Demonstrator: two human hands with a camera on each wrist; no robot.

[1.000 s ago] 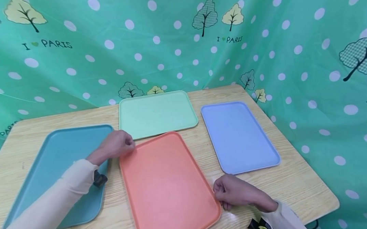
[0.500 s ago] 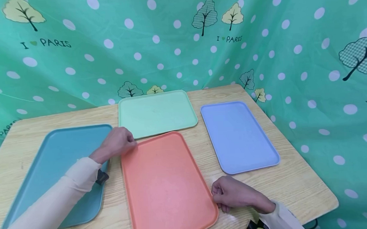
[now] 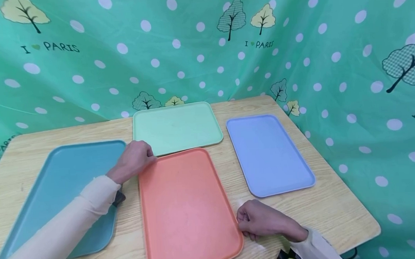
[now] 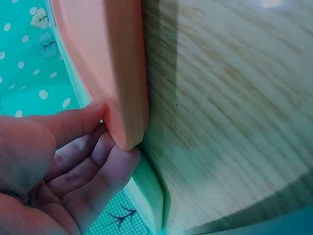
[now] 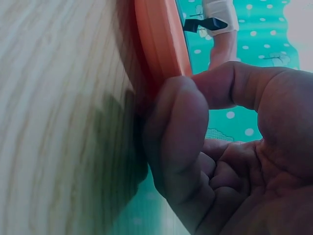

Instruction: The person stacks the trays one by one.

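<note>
Left of centre in the head view, a person's left hand (image 3: pixel 135 157) pinches the upper left corner of an orange tray (image 3: pixel 190 207), thumb on top of the rim and fingertips beneath it. Toward the lower right of the frame, the right hand (image 3: pixel 261 219) pinches the tray's right edge near its lower corner, its fingers curled in closely. The tray lies between the two hands, filling the lower middle of the frame, its near end cut off by the bottom edge. Its handling looks to be under way rather than finished, since neither hand has let go; whether its whole base rests on the table (image 3: pixel 336 210) cannot be told.

Beyond the hands, three more trays lie flat, ungripped, and seem to need nothing more: a teal tray (image 3: pixel 74 174) at left, partly covered by the left sleeve (image 3: pixel 62 224); a pale green tray (image 3: pixel 177 129) at upper centre, just beside the orange one's far edge; and a blue tray (image 3: pixel 271 153) right of centre, standing apart. Behind hangs a green dotted curtain (image 3: pixel 176 49).
</note>
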